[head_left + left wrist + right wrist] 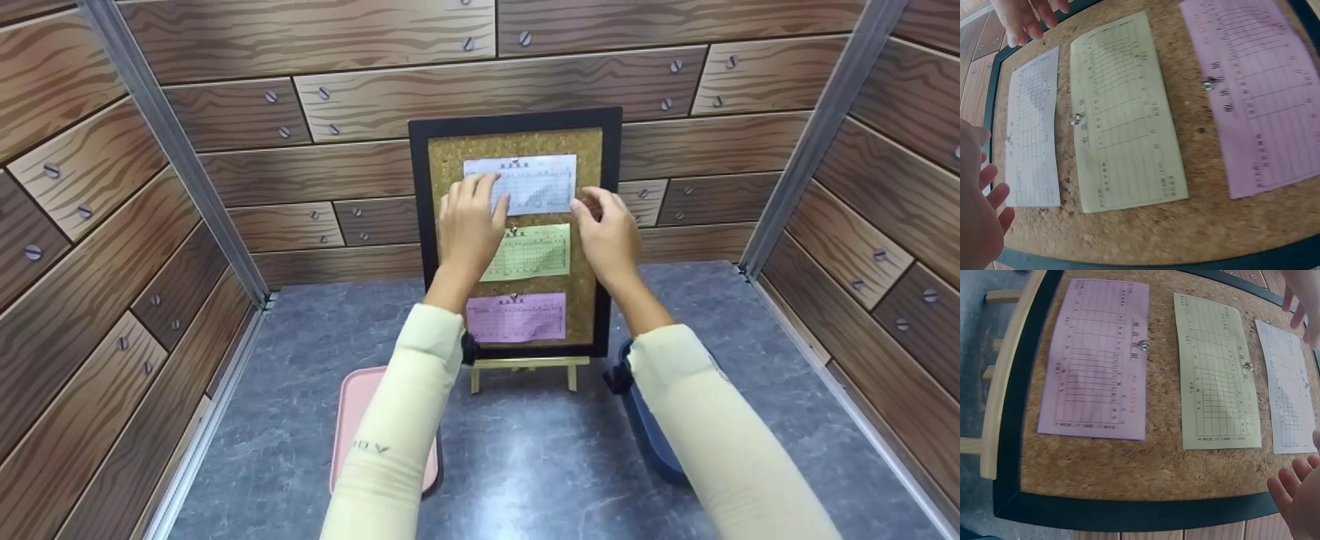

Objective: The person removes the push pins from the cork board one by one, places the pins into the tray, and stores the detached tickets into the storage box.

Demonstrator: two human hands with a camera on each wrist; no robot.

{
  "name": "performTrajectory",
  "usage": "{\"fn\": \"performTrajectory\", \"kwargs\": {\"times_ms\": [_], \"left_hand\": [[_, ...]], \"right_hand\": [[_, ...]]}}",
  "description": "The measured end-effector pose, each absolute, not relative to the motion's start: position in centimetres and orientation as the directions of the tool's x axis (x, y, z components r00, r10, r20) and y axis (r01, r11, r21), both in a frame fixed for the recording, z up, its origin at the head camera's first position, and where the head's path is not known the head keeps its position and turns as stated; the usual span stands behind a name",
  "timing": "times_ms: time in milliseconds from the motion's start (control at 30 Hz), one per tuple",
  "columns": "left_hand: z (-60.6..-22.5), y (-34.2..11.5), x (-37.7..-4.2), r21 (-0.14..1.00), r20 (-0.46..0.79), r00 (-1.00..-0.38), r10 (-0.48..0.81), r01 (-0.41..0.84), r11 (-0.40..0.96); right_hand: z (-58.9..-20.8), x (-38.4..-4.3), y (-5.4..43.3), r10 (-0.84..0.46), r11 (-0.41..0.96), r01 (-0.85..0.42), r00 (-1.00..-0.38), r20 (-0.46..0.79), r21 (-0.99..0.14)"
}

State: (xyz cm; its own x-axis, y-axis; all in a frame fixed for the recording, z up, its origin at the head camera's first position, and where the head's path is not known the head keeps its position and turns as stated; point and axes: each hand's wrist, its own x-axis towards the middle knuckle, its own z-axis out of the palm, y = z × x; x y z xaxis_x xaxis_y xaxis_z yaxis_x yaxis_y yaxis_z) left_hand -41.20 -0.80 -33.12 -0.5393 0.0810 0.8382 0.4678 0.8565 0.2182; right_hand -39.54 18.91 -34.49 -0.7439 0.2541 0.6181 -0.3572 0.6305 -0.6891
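Three slips (534, 256) in column on corkboard (586, 300), easel (525, 363) beneath, tray (360, 409) front-left, second tray (651, 435) front-right

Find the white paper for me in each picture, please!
Head: the white paper is upper middle, topmost on the board, partly behind the left hand.
Left wrist: white paper leftmost of three.
Right wrist: white paper rightmost, near the right edge.
Shared landmark: purple paper, at the row's other end each time.
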Motion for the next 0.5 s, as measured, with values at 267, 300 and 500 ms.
{"fn": "performTrajectory", "kwargs": {"times_ms": [267,300,500], "left_hand": [[-31.8,0.6,-42.5,0.217,0.818,-0.569,0.087,0.444,0.87],[-31.7,0.7,-42.7,0.217,0.818,-0.57,0.083,0.44,0.872],[-31.1,1.1,-43.9,0.235,0.817,-0.574,0.058,0.423,0.875]], "right_hand": [[-33.2,-40.8,18.4,0.308,0.634,-0.283,-0.761,0.571,-0.719],[-33.1,-41.0,18.4,0.317,0.632,-0.272,-0.763,0.563,-0.725],[-33.0,-41.9,18.2,0.356,0.63,-0.24,-0.756,0.55,-0.738]]}}
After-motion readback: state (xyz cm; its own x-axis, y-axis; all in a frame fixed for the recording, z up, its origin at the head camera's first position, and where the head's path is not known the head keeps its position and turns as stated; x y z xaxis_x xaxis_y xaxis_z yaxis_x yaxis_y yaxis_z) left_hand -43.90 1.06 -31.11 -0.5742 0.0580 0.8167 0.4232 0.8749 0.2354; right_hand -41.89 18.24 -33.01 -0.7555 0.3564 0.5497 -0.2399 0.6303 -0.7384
